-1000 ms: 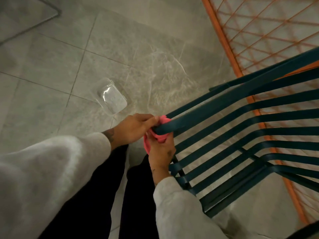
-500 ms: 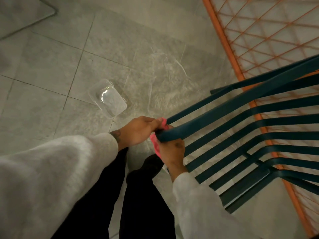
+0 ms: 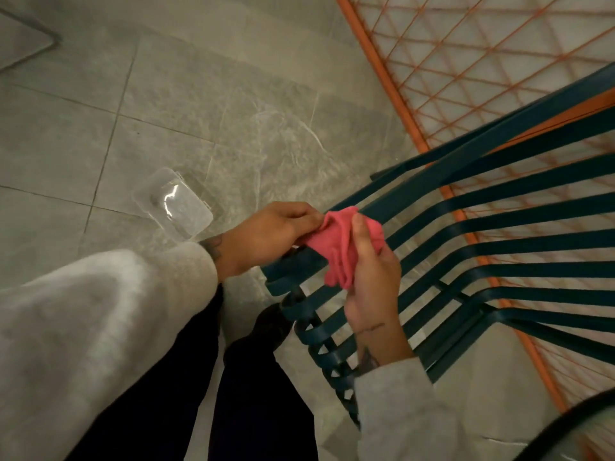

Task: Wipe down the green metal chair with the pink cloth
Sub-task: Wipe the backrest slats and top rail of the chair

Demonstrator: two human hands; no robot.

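Task object: crumpled pink fabric cloth [image 3: 342,241], bunched up and held between both hands, seen in front of the near ends of the chair slats.
Cloth-to-chair contact: upper corner lies close against one slat; cannot tell whether touching.
Chair: dark green metal chair with flat slats [image 3: 499,207], filling the right half of the view, slats fanning out toward the right edge, curved ends gathered at lower centre.
Left hand [image 3: 269,234]: fingers curled, pinches the upper left edge of the cloth; pale grey fleece sleeve [image 3: 100,327] covers the forearm down to the wrist.
Right hand [image 3: 372,281]: grips the cloth from the right, thumb laid across the fabric, fingers curled behind it; positioned over the slats.
Hand spacing: close together, joined only through the cloth.
Floor: grey marbled tiles [image 3: 166,111] with thin grout lines.
Container: clear rectangular plastic container [image 3: 176,207] on the tiles, just beyond the left wrist, apart from the chair.
Background: orange wire-mesh frame [image 3: 466,61] at upper right, behind the chair.
Legs: dark trousers [image 3: 259,394] at bottom centre.
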